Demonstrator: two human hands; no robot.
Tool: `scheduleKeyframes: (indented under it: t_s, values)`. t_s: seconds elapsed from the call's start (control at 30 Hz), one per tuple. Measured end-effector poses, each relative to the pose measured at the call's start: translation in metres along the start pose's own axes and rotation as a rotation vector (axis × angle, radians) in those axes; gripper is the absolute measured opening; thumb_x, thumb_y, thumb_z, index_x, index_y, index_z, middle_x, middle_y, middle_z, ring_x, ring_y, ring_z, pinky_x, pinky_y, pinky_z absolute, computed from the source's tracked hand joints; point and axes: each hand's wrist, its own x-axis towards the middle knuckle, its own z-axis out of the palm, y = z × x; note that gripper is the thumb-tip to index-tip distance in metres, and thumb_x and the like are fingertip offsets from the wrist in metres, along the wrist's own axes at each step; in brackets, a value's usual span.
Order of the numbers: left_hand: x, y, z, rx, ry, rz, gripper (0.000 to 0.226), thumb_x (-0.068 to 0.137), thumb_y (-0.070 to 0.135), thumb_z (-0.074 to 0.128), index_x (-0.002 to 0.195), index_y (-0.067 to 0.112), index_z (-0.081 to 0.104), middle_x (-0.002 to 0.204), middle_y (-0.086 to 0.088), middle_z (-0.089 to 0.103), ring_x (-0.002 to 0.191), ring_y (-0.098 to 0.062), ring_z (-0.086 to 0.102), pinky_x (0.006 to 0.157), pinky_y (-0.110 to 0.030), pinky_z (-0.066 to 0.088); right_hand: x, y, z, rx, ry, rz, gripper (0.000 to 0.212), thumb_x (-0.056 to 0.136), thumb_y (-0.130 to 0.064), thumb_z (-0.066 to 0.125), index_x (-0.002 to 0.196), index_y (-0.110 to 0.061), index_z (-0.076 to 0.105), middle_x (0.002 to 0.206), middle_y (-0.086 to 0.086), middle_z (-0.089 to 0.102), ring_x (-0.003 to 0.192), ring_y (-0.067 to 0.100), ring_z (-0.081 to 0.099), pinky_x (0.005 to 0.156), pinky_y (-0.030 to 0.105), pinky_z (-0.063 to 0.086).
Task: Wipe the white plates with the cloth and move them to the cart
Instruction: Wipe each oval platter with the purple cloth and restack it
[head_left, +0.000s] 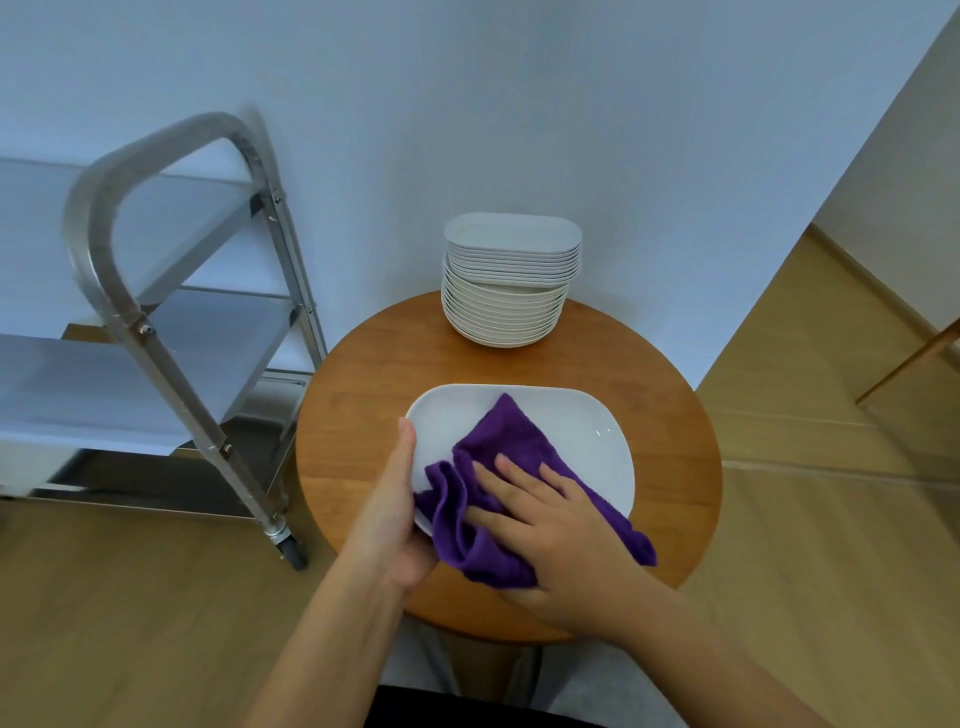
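Note:
A white rounded-rectangular plate (587, 431) lies on the round wooden table (374, 374). My left hand (395, 499) grips the plate's left rim, thumb on top. A purple cloth (504, 441) is spread over the plate, and my right hand (545, 514) presses flat on it with straight fingers. At the table's far edge stands a tall stack of white plates (509, 291). The steel cart (171, 322) stands to the left, its shelves bare where I can see them.
A pale wall rises right behind the table and cart. The cart's curved handle (104, 208) and a caster wheel (291, 551) sit close to the table's left side. Wooden floor extends to the right, where a thin wooden leg (904, 364) slants.

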Motion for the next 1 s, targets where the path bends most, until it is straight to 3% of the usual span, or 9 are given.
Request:
scheduleKeyframes:
  t_s: [0.07, 0.13, 0.33, 0.43, 0.53, 0.63, 0.7, 0.83, 1.0]
  values:
    - [0.001, 0.008, -0.003, -0.001, -0.054, 0.010, 0.057, 0.084, 0.061, 0.043, 0.114, 0.015, 0.061, 0.107, -0.016, 0.071, 0.093, -0.032, 0.069, 0.066, -0.041, 0.058, -0.008, 0.010, -0.002, -0.117, 0.073, -0.016, 0.066, 0.073, -0.042, 0.077, 0.133, -0.028, 0.052, 0.143, 0.002, 0.047, 0.134, 0.022, 0.035, 0.105, 0.046, 0.030]
    - [0.003, 0.017, -0.009, 0.028, -0.077, 0.037, 0.051, 0.086, 0.059, 0.042, 0.113, 0.020, 0.061, 0.106, -0.014, 0.071, 0.092, -0.032, 0.069, 0.063, -0.041, 0.058, -0.016, 0.020, -0.003, -0.205, 0.133, -0.030, 0.069, 0.064, -0.034, 0.086, 0.127, -0.025, 0.059, 0.135, 0.005, 0.056, 0.126, 0.027, 0.049, 0.097, 0.046, 0.041]
    - [0.002, 0.027, 0.005, -0.005, -0.070, 0.079, 0.052, 0.079, 0.058, 0.054, 0.119, 0.024, 0.057, 0.108, -0.011, 0.071, 0.095, -0.032, 0.069, 0.065, -0.043, 0.057, -0.016, 0.020, -0.002, -0.293, 0.399, 0.041, 0.047, 0.059, -0.012, 0.089, 0.103, -0.010, 0.074, 0.102, 0.011, 0.073, 0.096, 0.028, 0.069, 0.071, 0.037, 0.058]
    - [0.005, 0.000, 0.029, 0.017, 0.122, 0.178, 0.063, 0.072, 0.054, 0.062, 0.126, 0.023, 0.050, 0.110, -0.007, 0.069, 0.096, -0.027, 0.068, 0.065, -0.037, 0.058, 0.007, -0.004, 0.004, -0.267, 0.453, 0.227, 0.049, 0.050, -0.012, 0.092, 0.097, -0.010, 0.075, 0.092, 0.009, 0.075, 0.085, 0.026, 0.072, 0.063, 0.035, 0.059]
    - [0.012, -0.024, 0.040, 0.092, 0.304, 0.244, 0.045, 0.091, 0.050, 0.046, 0.127, 0.023, 0.051, 0.109, -0.004, 0.066, 0.095, -0.023, 0.065, 0.063, -0.030, 0.057, 0.026, -0.024, 0.012, -0.238, 0.483, 0.296, 0.042, 0.056, -0.017, 0.089, 0.096, -0.012, 0.076, 0.094, 0.008, 0.075, 0.086, 0.026, 0.072, 0.065, 0.036, 0.059]
    - [0.010, -0.007, 0.032, 0.119, 0.316, 0.260, 0.035, 0.094, 0.051, 0.040, 0.104, 0.024, 0.060, 0.089, -0.001, 0.071, 0.078, -0.019, 0.069, 0.052, -0.026, 0.055, 0.016, -0.016, 0.014, -0.267, 0.492, 0.145, 0.041, 0.068, -0.023, 0.083, 0.106, -0.014, 0.073, 0.108, 0.008, 0.072, 0.103, 0.026, 0.067, 0.077, 0.037, 0.058]
    - [0.010, 0.009, 0.022, 0.187, 0.253, 0.291, 0.029, 0.095, 0.049, 0.041, 0.095, 0.026, 0.058, 0.084, 0.000, 0.072, 0.074, -0.017, 0.070, 0.050, -0.025, 0.054, 0.002, -0.004, 0.017, -0.300, 0.473, -0.012, 0.036, 0.079, -0.028, 0.074, 0.113, -0.017, 0.069, 0.118, 0.006, 0.068, 0.113, 0.024, 0.061, 0.088, 0.037, 0.053]
    - [0.014, 0.034, 0.016, 0.444, 0.030, 0.290, 0.029, 0.096, 0.044, 0.040, 0.103, 0.023, 0.059, 0.091, 0.002, 0.075, 0.084, -0.017, 0.071, 0.067, -0.029, 0.055, -0.014, 0.011, 0.020, -0.348, 0.442, -0.168, 0.035, 0.090, -0.033, 0.061, 0.124, -0.023, 0.055, 0.128, 0.003, 0.061, 0.125, 0.021, 0.051, 0.099, 0.034, 0.044]
    - [0.016, 0.064, 0.021, 0.781, -0.137, 0.148, 0.035, 0.095, 0.045, 0.043, 0.111, 0.020, 0.060, 0.095, 0.001, 0.075, 0.088, -0.018, 0.071, 0.074, -0.031, 0.055, -0.018, 0.006, 0.018, -0.372, 0.479, -0.229, 0.023, 0.092, -0.028, 0.062, 0.113, -0.024, 0.069, 0.123, 0.001, 0.065, 0.118, 0.018, 0.058, 0.097, 0.031, 0.047]
